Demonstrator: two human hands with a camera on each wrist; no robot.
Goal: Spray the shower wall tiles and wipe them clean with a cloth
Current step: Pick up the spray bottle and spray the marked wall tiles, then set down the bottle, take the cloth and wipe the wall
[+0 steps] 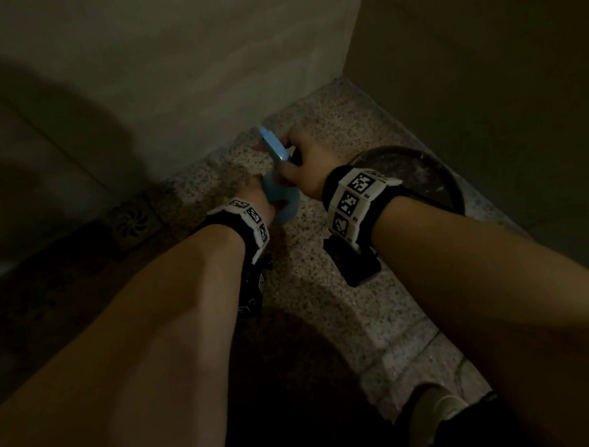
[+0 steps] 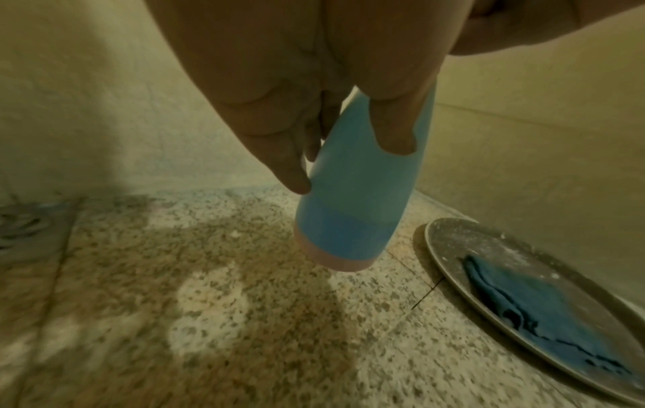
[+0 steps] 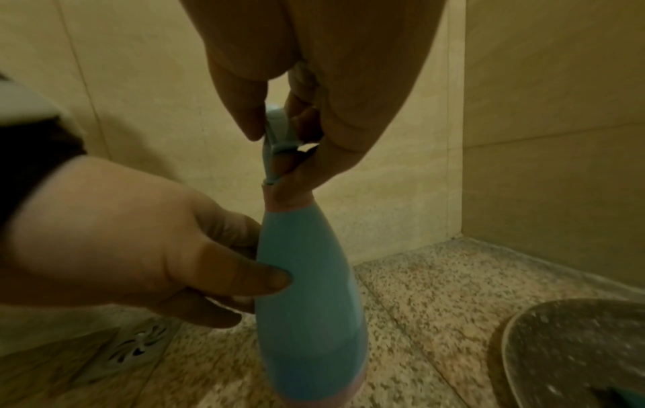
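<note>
Risk: the spray bottle [image 3: 307,289] could be dropped onto the floor [image 2: 244,317], since it is being held only lightly off it near the wall corner.
Cause: the left hand [image 3: 115,243] fingers are being curled round the body while the right hand [image 3: 314,91] is pinching the nozzle head.
Bottle: blue, tapered, pink base and collar.
Cloth [image 2: 544,309]: dark blue, being kept crumpled in the dish [image 2: 450,240] by the right wall.

Arms: your forearms are bare, no sleeves.
Left wristband [image 1: 249,223]: black strap with white blocks that carry black square-pattern markers.
Right wristband [image 1: 356,197]: same kind, three markers visible.
Wrist cameras: a black box under each band.
Shoe [image 1: 438,409]: light, maybe grey; the view is dark.
</note>
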